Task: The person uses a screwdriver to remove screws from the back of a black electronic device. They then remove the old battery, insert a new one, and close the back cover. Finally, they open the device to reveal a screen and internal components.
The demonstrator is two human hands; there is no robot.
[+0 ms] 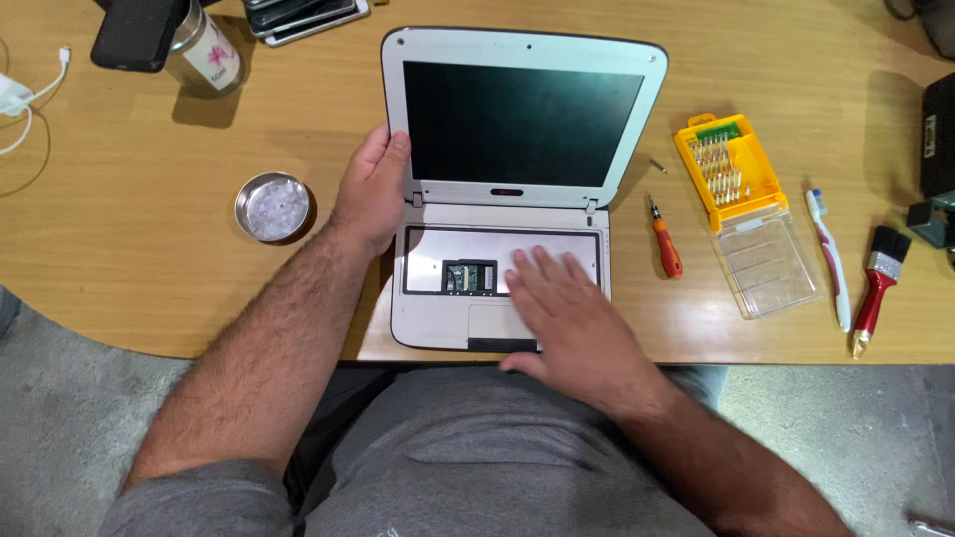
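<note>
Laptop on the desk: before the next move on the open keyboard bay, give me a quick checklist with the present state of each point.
1. Laptop steadied: ok. The left hand grips the left edge of the lid by the hinge.
2. Keyboard bay open: ok. The keyboard is out and a small board shows inside.
3. Right hand free: ok. It lies flat over the bay and touchpad, holding nothing.
4. Screwdriver in reach: ok. It lies on the desk right of the laptop.
5. Bit case open: ok, lid folded out.
6. Screws in the metal dish: cannot tell.
7. Power off: cannot tell; the screen is dark.
</note>
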